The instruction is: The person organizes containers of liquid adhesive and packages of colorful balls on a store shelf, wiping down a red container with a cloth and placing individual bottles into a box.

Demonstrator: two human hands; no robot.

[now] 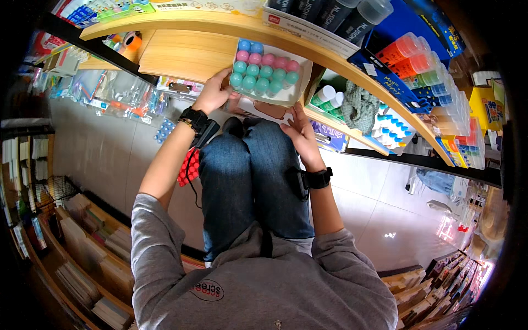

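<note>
A shallow white box point(304, 78) stands at the wooden shelf's edge, holding rows of small containers with blue point(250, 47), pink point(268, 60) and teal point(262, 84) round caps. My left hand point(215, 91) grips the box's left side, fingers at its edge and partly hidden. At the lower right corner is my right hand point(301, 132), its fingertips touching or nearly touching the box and its fingers apart. Beneath the box, a flat item with a brown printed figure point(268, 109) is partly visible.
Above runs a curved wooden shelf point(214, 18) with boxed dark bottles point(330, 12) and orange-capped tubes point(408, 53). Right of the box are green glue sticks point(328, 97) and a grey-green cloth point(359, 103). Red round-topped items point(187, 167) lie low, beside my knees. Bookshelves point(82, 255) stand behind left.
</note>
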